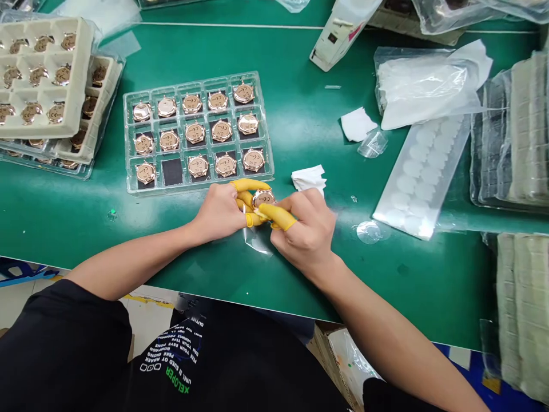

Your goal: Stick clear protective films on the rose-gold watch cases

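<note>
My left hand [223, 212] pinches a rose-gold watch case [263, 198], its engraved back facing up, between fingers in yellow finger cots. From the right, my right hand [304, 226], also in yellow cots, has its fingers curled, with the index tip over the watch case's near edge. Whatever its fingertips may pinch is hidden. A piece of clear film [258, 243] shows below the hands. Just beyond them lies a clear plastic tray [199, 184] of similar watch cases on dark pads; one compartment in its front row holds only its pad.
Stacked beige trays [71, 129] of watch cases stand at the left. Crumpled white tissue [309, 177], a sheet of round clear stickers [422, 177] and a bag of white sheets [429, 80] lie to the right. A white device [343, 34] stands behind; empty trays [529, 131] line the right edge.
</note>
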